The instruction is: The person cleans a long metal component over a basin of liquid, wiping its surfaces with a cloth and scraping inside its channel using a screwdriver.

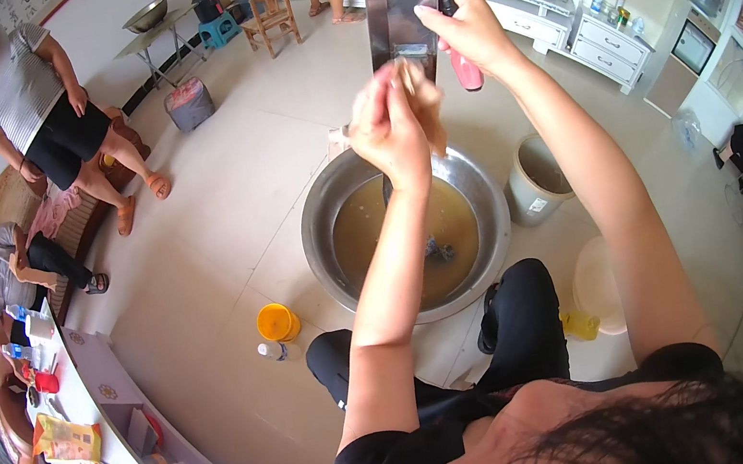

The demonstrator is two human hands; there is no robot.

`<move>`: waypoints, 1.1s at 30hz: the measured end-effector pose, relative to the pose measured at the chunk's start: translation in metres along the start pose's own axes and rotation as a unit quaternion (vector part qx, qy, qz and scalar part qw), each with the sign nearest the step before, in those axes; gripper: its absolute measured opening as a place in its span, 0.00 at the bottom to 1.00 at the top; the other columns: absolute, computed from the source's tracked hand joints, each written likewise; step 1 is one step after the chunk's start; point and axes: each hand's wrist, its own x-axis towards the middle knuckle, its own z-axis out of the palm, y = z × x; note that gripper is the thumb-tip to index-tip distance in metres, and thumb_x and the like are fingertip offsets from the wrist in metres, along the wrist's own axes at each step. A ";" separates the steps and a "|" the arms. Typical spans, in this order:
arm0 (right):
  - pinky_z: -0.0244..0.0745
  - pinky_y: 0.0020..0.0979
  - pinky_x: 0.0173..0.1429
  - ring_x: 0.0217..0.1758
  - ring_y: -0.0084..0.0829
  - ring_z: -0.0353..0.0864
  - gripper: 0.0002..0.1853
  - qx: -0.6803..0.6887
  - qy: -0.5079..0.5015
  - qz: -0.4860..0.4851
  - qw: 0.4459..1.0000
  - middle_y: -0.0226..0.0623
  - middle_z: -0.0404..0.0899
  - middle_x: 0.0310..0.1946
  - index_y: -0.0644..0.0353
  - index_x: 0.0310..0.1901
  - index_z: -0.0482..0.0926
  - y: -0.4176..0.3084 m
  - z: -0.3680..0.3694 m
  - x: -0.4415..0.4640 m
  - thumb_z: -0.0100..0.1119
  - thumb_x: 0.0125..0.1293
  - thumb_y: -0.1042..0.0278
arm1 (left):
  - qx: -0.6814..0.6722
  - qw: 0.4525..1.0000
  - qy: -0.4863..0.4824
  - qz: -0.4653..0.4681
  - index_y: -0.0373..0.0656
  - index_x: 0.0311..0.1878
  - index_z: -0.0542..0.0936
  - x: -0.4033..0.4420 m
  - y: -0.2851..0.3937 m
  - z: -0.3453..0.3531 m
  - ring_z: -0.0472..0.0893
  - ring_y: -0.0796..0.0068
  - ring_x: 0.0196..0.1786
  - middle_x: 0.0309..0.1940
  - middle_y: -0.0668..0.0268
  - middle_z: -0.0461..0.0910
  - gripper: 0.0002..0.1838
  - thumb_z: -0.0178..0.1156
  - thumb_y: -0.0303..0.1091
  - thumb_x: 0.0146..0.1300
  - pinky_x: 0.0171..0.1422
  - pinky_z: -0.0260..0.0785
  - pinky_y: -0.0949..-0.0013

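Note:
My left hand (390, 132) is raised over a large metal basin (319, 240), its fingers closed on a crumpled beige cloth (426, 107). To its right, my right hand (473, 29) wraps round a screwdriver with a pink handle (466, 69), its shaft pointing up. Both hands are close to a shiny metal box-shaped part (396, 19), whose lower end is behind the cloth and my left hand. Murky brownish water (364, 243) lies in the basin, with a small dark object (437, 249) in it.
Right of the basin stands a grey bucket (538, 181); a yellow cup (278, 322) and a bottle (272, 351) are at its lower left. A cluttered counter (74, 376) is at left. Several people stand or sit around; one person (40, 100) stands at upper left.

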 end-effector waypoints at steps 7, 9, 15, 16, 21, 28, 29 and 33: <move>0.71 0.22 0.24 0.18 0.18 0.73 0.09 0.033 -0.001 0.002 0.999 0.30 0.74 0.18 0.65 0.33 0.74 0.000 0.005 0.000 0.56 0.56 0.67 | 0.246 0.925 -0.125 0.260 0.40 0.41 0.79 0.046 0.007 0.030 0.78 0.57 0.35 0.34 0.59 0.79 0.09 0.57 0.26 0.55 0.40 0.71 0.65; 0.71 0.23 0.24 0.18 0.19 0.73 0.10 -0.007 0.014 0.006 1.000 0.30 0.74 0.17 0.65 0.32 0.74 -0.005 0.005 -0.001 0.56 0.56 0.66 | 0.276 0.909 -0.154 0.272 0.40 0.41 0.78 0.038 0.004 0.021 0.77 0.58 0.34 0.35 0.59 0.78 0.10 0.57 0.27 0.55 0.41 0.70 0.64; 0.68 0.21 0.22 0.17 0.17 0.71 0.10 -0.011 0.020 0.001 1.000 0.28 0.73 0.18 0.63 0.32 0.74 0.010 0.006 0.001 0.58 0.58 0.63 | 0.285 0.898 -0.219 0.254 0.38 0.34 0.78 0.048 0.005 0.016 0.75 0.62 0.29 0.26 0.59 0.77 0.06 0.59 0.25 0.51 0.37 0.69 0.66; 0.67 0.20 0.22 0.18 0.16 0.70 0.11 -0.015 0.017 0.014 1.000 0.26 0.73 0.19 0.62 0.33 0.73 0.015 0.005 0.003 0.57 0.59 0.63 | 0.230 0.936 -0.183 0.196 0.38 0.34 0.78 0.042 0.003 0.010 0.76 0.65 0.29 0.26 0.60 0.77 0.05 0.58 0.24 0.52 0.37 0.69 0.68; 0.68 0.21 0.21 0.17 0.17 0.71 0.15 -0.052 0.033 0.013 0.998 0.28 0.73 0.16 0.62 0.35 0.74 0.020 0.007 0.003 0.60 0.57 0.58 | 0.112 0.991 -0.067 0.031 0.37 0.31 0.74 -0.017 -0.039 -0.019 0.74 0.62 0.29 0.27 0.57 0.73 0.02 0.55 0.21 0.54 0.37 0.68 0.69; 0.64 0.20 0.21 0.16 0.17 0.69 0.17 -0.098 0.070 0.033 0.992 0.29 0.73 0.16 0.62 0.35 0.74 0.021 -0.007 -0.008 0.63 0.54 0.55 | 0.165 0.982 -0.056 0.070 0.39 0.33 0.74 -0.090 -0.077 -0.045 0.72 0.62 0.35 0.31 0.59 0.73 0.04 0.57 0.23 0.54 0.41 0.66 0.67; 0.64 0.20 0.21 0.16 0.16 0.68 0.16 -0.097 0.078 0.046 0.991 0.28 0.73 0.17 0.61 0.34 0.75 0.014 -0.008 -0.014 0.63 0.55 0.56 | 0.177 0.982 -0.045 0.055 0.38 0.34 0.74 -0.105 -0.082 -0.050 0.72 0.61 0.36 0.31 0.59 0.73 0.04 0.57 0.23 0.54 0.42 0.65 0.66; 0.65 0.19 0.22 0.19 0.15 0.68 0.13 -0.010 0.118 0.058 0.991 0.27 0.73 0.23 0.61 0.35 0.74 0.015 -0.019 -0.024 0.64 0.56 0.63 | 0.275 0.960 -0.059 0.008 0.40 0.40 0.71 -0.175 -0.110 -0.090 0.72 0.55 0.40 0.36 0.55 0.72 0.13 0.57 0.22 0.50 0.46 0.64 0.60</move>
